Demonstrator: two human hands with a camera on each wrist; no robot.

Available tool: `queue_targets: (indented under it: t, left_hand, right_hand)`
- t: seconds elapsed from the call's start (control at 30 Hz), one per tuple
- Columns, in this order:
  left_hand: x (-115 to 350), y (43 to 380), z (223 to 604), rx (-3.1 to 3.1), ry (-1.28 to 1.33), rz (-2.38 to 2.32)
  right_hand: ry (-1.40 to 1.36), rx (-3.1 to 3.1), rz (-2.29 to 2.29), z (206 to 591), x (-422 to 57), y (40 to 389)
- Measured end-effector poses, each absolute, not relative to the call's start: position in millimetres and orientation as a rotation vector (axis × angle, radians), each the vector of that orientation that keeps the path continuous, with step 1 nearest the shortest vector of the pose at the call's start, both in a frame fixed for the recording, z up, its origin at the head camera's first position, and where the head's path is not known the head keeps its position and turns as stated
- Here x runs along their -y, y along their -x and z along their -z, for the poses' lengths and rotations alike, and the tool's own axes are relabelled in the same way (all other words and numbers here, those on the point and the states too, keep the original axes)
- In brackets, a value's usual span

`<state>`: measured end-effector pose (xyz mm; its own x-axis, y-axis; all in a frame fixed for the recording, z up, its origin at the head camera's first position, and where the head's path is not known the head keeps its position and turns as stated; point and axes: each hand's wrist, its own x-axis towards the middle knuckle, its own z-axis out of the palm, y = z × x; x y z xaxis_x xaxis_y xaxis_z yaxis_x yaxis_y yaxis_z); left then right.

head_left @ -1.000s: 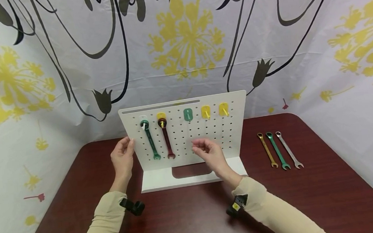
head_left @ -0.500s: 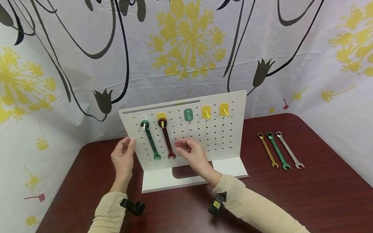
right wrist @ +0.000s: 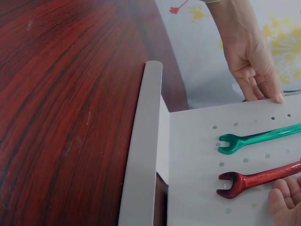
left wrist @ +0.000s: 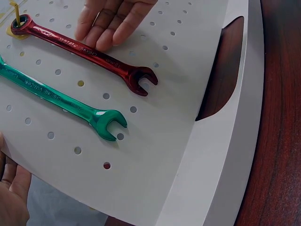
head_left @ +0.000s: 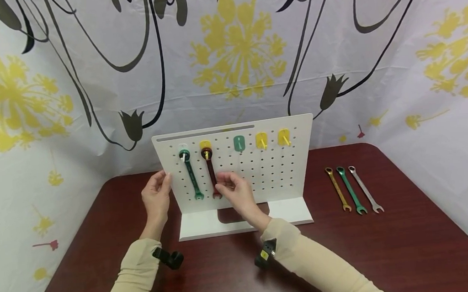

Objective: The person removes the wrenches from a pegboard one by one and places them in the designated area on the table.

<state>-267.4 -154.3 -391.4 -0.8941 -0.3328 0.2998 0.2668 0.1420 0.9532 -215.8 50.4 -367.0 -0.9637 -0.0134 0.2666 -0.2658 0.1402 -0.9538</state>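
Red wrench (left wrist: 86,52) hangs beside the right hand (head_left: 237,192), perhaps touching.

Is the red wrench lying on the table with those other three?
No, the red wrench hangs from a yellow hook on the white board.

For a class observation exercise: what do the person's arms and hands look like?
Left sleeve and right sleeve are cream. Left camera and right camera, at the wrists, are black, the latter with a yellow patch. The left hand and right hand are bare.
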Motion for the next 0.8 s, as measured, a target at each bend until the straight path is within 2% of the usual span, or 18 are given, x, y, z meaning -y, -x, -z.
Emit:
queue_targets:
  t: [0.17,0.8]
  left_hand:
    - [154,270,392,1.991,-0.052,1.785]
    - [154,270,393,1.961,-0.053,1.779]
  right_hand:
    - [-0.256,2.215,-1.923,386,-50,232]
    - [-0.186,2.215,-1.918,389,-42,237]
